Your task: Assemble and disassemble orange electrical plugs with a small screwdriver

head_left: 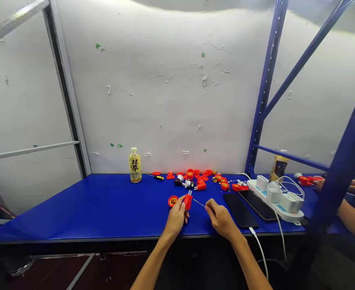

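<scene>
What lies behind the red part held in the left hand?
Behind the red part in the left hand: loose red parts and a small screwdriver on the blue table. Whatever the palm covers is hidden.

small assembly workshop here: a blue workbench (105, 205) across the lower frame, blue steel racking (266, 86) at right, a scuffed white wall (165, 80) behind, red plastic parts (201, 179) and a screwdriver (157, 177) scattered mid-frame.

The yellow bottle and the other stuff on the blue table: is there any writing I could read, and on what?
"双萃": large dark characters on the label of the yellow bottle.
Smaller print below them on that label: too small to read.
Dark packet behind the white power strip: print blurred, unreadable.
Two phones: screens dark, no text.
</scene>
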{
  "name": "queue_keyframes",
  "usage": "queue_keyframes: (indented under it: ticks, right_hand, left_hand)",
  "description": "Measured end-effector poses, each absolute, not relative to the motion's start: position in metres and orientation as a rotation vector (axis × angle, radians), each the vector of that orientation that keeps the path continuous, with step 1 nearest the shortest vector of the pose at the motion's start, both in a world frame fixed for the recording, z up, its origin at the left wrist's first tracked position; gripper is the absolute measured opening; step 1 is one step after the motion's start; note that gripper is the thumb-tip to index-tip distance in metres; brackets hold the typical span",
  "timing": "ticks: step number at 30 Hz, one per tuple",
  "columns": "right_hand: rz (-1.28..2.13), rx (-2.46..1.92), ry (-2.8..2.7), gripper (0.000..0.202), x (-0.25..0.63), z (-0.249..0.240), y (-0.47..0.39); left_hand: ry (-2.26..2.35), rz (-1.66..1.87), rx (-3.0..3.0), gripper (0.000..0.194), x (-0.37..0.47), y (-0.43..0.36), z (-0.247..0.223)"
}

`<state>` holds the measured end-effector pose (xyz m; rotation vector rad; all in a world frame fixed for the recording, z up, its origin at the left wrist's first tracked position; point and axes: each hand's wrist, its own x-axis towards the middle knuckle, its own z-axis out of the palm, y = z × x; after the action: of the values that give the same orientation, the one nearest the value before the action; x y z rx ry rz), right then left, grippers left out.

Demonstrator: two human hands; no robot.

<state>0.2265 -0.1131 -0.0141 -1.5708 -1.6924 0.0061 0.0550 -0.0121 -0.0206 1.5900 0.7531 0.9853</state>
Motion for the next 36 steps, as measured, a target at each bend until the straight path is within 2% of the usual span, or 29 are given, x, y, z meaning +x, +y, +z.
queue_keyframes:
  ticks: [8,15,18,21,25,31,36]
  right_hand:
    - [0.079,-1.557,-1.660,0.020,0.229,-0.012,-0.116]
    - [0.577,-1.290,-1.510,0.037,0.244,-0.009,-0.109]
    - [0.640,-1.281,-1.526,0.038,0.247,-0.007,-0.109]
    - [0.475,-1.351,-1.600,0.036,0.246,-0.006,-0.111]
    - [0.033,-1.514,-1.706,0.035,0.239,-0.010,-0.114]
    - [-0.514,-1.705,-1.861,0.031,0.230,-0.015,-0.118]
    - [-0.859,-1.553,-1.949,0.026,0.230,-0.023,-0.117]
  left_hand:
    - [0.722,0.918,1.810,0.062,0.055,-0.019,-0.015]
    - [0.751,0.955,1.986,0.053,0.053,-0.029,-0.006]
    - [0.750,0.991,2.030,0.051,0.053,-0.030,-0.004]
    - [0.769,0.995,2.078,0.048,0.052,-0.031,-0.002]
    - [0.805,0.967,2.090,0.046,0.052,-0.031,0.001]
    - [0.861,0.886,1.722,0.057,0.055,-0.030,0.003]
    - [0.936,0.860,1.513,0.057,0.055,-0.029,0.005]
